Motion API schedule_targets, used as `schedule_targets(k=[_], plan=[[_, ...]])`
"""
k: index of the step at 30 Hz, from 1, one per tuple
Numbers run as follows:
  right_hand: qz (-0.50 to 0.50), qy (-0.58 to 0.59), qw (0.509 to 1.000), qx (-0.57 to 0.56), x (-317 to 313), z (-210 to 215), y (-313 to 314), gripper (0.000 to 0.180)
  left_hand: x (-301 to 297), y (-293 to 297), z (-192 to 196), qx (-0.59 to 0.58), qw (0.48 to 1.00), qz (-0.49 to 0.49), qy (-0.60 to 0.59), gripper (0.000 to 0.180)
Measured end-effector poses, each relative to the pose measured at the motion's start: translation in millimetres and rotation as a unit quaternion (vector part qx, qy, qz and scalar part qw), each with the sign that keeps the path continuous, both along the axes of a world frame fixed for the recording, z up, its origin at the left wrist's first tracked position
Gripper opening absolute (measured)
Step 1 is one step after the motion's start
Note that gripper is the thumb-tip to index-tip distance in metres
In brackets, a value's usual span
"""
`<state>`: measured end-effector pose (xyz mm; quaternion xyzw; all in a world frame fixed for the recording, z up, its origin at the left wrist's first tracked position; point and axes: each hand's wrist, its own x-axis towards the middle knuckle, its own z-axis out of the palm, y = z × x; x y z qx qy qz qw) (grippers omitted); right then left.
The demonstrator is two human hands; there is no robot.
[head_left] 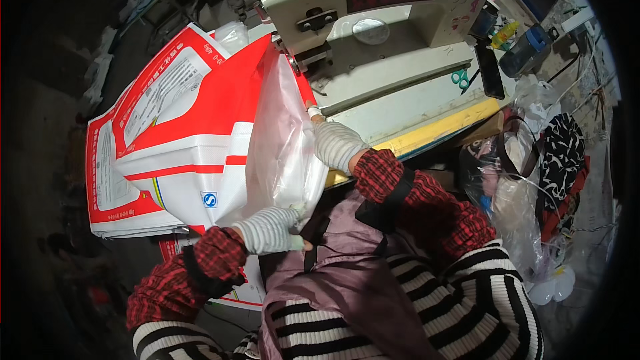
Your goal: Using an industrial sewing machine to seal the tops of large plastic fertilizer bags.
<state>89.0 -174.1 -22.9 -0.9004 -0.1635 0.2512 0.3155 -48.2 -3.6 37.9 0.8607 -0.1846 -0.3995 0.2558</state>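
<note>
A large red and white woven sack (223,103) spreads over the left of the work surface, with more folded layers under it. Its clear plastic liner (280,153) hangs out along the right side. My right hand (339,145), in a striped fingerless glove, pinches the edge of the sack and liner just below the needle area of a cream industrial sewing machine (293,10). Lower down, my left hand (270,230), gloved the same way, is at the liner's bottom end, its fingers curled on the film and the thumb sticking out to the right.
Green-handled scissors (460,79), a black phone (490,72), a dark bottle (523,51) and a yellow bottle (505,35) lie to the machine's right. The table has a yellow front edge (433,125). Stuffed plastic bags (517,217) and black patterned cloth (562,153) crowd the right.
</note>
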Motion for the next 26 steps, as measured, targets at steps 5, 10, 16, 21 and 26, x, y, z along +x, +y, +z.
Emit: schedule_targets(k=[5, 10, 16, 21, 26], plan=[[-0.005, -0.022, 0.999, 0.049, -13.4, 1.2, -4.1, 0.068, 12.0, 41.1, 5.4, -0.070, 0.982, 0.128, 0.123, 0.054], [-0.050, -0.020, 0.992, 0.113, -22.2, -9.4, -0.1, 0.072, 14.9, 6.2, 65.9, 0.097, 0.956, -0.217, -0.171, 0.030], [-0.028, 0.003, 0.998, 0.062, -21.6, -7.4, -9.1, 0.060, 13.7, -33.1, 16.1, 0.017, 0.980, -0.120, -0.156, 0.041], [-0.020, 0.012, 0.998, 0.060, -19.4, -7.4, -13.6, 0.057, 8.2, -7.1, 54.6, 0.228, 0.959, -0.064, -0.156, 0.034], [-0.031, 0.000, 0.995, 0.092, -22.1, 1.0, -14.4, 0.060, 49.4, 19.9, 89.0, 0.081, 0.946, -0.056, -0.309, 0.010]])
